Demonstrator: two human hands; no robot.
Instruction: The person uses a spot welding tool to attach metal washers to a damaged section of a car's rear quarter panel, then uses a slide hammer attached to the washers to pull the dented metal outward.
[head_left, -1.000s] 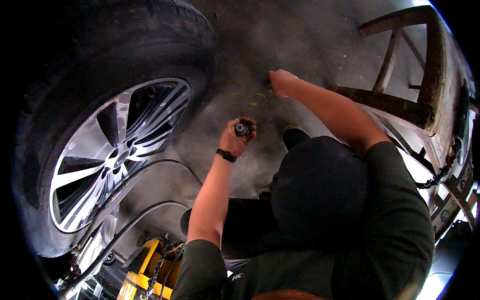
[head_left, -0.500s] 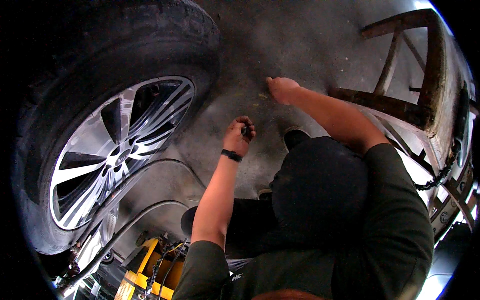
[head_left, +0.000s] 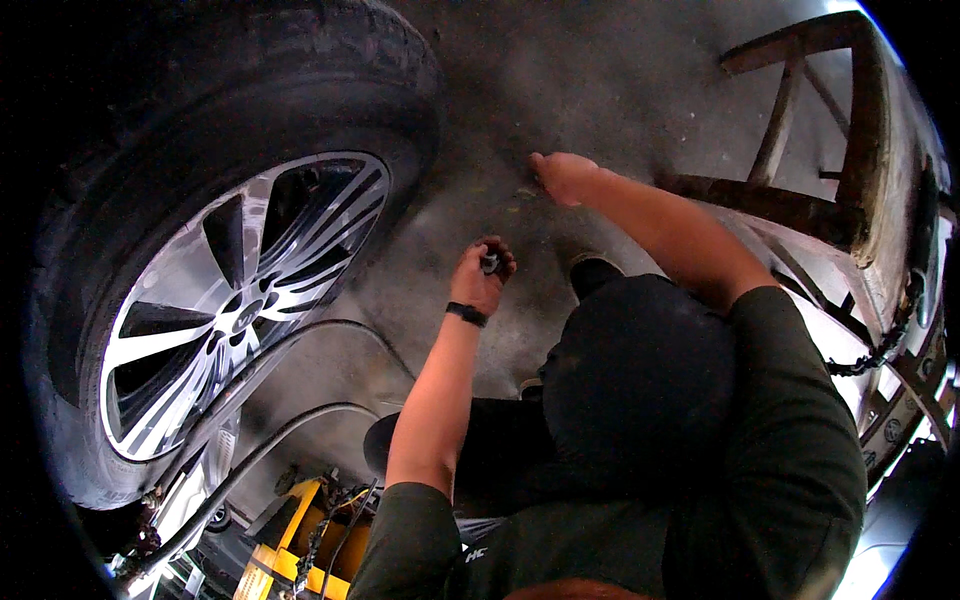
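My left hand (head_left: 482, 275), with a black band on its wrist, is raised over the grey concrete floor (head_left: 560, 80). It is closed around a small dark round metal part (head_left: 491, 262). My right hand (head_left: 562, 176) is stretched further out, its fingertips down on the floor beside a few small yellowish bits (head_left: 522, 191). Whether those fingers hold anything is hidden. A large car wheel (head_left: 215, 300) with a silver spoked rim and black tyre fills the left side, close to my left arm.
A rusty metal frame (head_left: 810, 120) stands at the upper right, with a chain (head_left: 880, 345) hanging along the right edge. A black hose (head_left: 250, 460) curves below the wheel toward yellow equipment (head_left: 290, 540). A dark shoe (head_left: 592, 270) rests on the floor between my arms.
Both hands have shifted slightly nearer to me. The left hand has turned, so the metal part shows less than before. The right hand stays down on the floor.
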